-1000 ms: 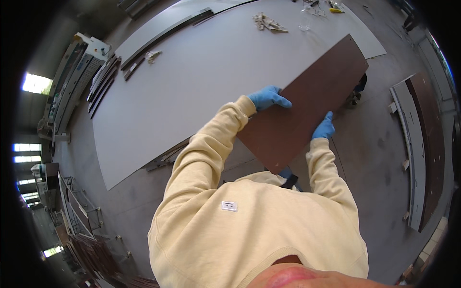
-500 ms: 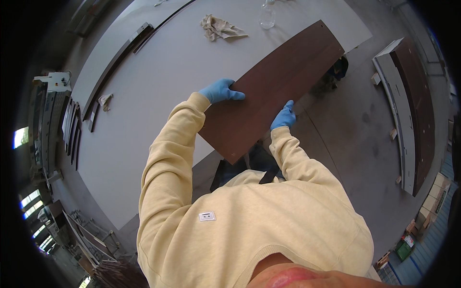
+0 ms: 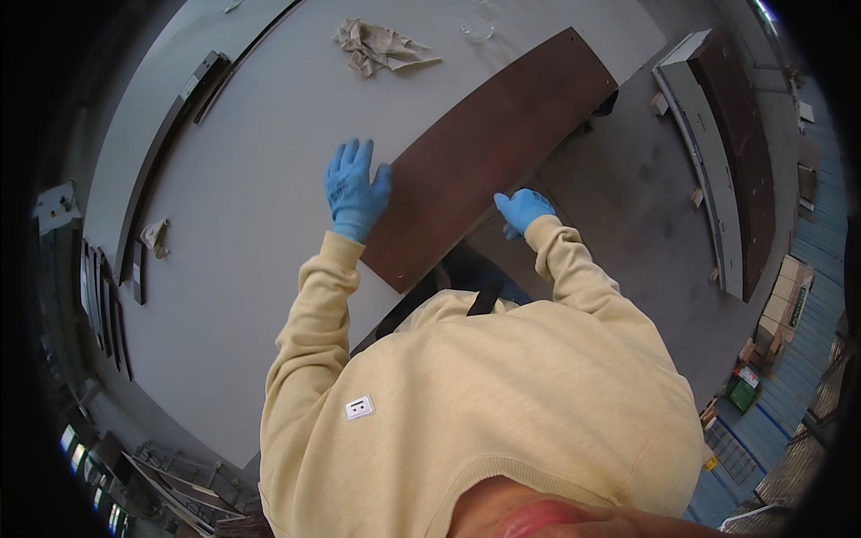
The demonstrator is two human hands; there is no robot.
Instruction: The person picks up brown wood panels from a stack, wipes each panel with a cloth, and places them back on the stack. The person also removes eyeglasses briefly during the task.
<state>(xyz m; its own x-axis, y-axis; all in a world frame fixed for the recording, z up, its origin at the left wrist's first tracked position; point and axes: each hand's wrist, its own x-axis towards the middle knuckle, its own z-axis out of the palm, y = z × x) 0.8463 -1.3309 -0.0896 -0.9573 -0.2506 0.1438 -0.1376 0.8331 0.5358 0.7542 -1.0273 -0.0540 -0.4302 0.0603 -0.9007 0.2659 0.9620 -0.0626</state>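
A long dark brown board [image 3: 502, 134] lies flat and slanted over the near right edge of a large pale table [image 3: 242, 260], with a small hole near its near corner. My left hand [image 3: 354, 190], in a blue glove, is open with fingers spread beside the board's left edge, over the table. My right hand [image 3: 525, 212], gloved the same way, is just off the board's right edge. Its thumb and fingers are apart, the thumb tip close to that edge. Nothing shows in either hand.
A crumpled beige cloth [image 3: 381, 47] and a clear bottle [image 3: 478, 27] lie beyond the board. Dark strips [image 3: 161, 170] run along the table's left side, near a small rag [image 3: 154, 238]. Stacked panels [image 3: 717, 161] stand on the floor at right.
My left hand has let go of the board and moved left, its fingers spreading. My right hand has come off the board's right edge. The board now lies lower on the table.
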